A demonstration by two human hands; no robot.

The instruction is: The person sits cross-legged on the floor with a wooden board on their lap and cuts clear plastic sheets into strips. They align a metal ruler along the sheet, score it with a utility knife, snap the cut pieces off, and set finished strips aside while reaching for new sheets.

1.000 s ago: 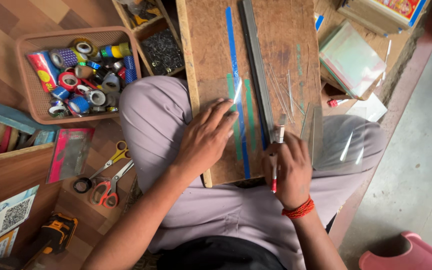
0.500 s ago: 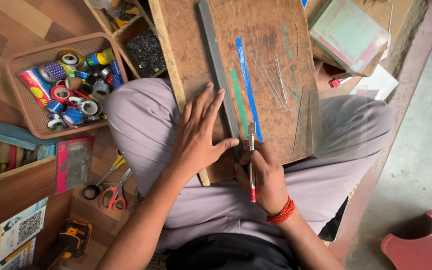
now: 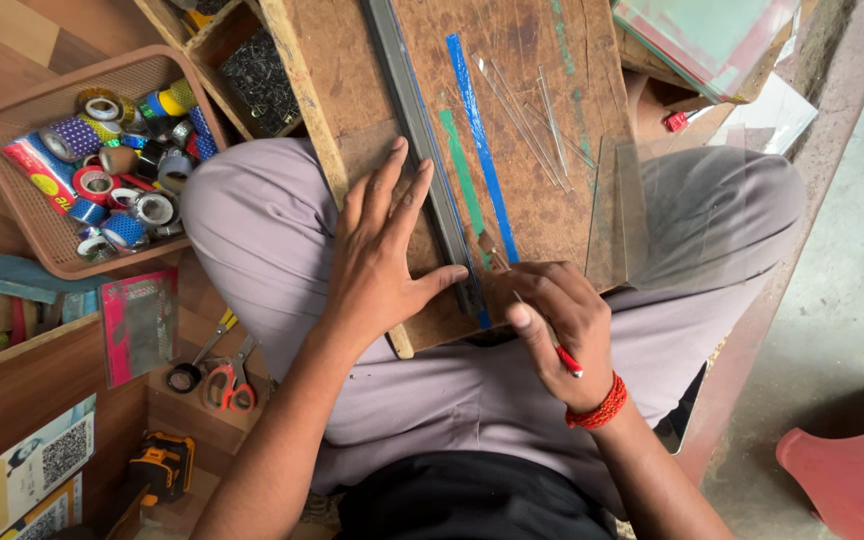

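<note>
1. The left hand (image 3: 387, 265) lies flat with its fingers spread, palm down on the wooden board (image 3: 352, 110) that rests across the person's lap. It grasps nothing; its fingertips press against the long grey metal straightedge (image 3: 422, 150), which runs from 12 o'clock down toward the centre.
2. The right hand (image 3: 552, 325) sits just at 3 o'clock of the left hand, its fingers curled tight around a thin red-handled cutting tool (image 3: 564, 358). The tool's red end sticks out toward 5 o'clock near the wrist; its tip is hidden by the fingers, at the lower end of the straightedge.
3. A red thread bracelet (image 3: 597, 405) circles the right wrist.
4. A clear glass sheet (image 3: 642, 215) lies on the board at 3 o'clock of the straightedge, overhanging the board's right edge above the knee.
5. A blue strip (image 3: 477, 140) and a shorter green strip (image 3: 460, 165) lie just beside the straightedge, with thin glass slivers (image 3: 527, 110) at 1 o'clock.
6. At 9 to 10 o'clock, a brown basket (image 3: 12, 225) holds many coloured tape rolls (image 3: 112, 170).
7. At 7 o'clock, orange-handled scissors (image 3: 227, 380) lie on the wooden floor, near a yellow and black power tool (image 3: 162, 465).
8. A red plastic stool (image 3: 852, 460) stands at 4 o'clock, well apart.
</note>
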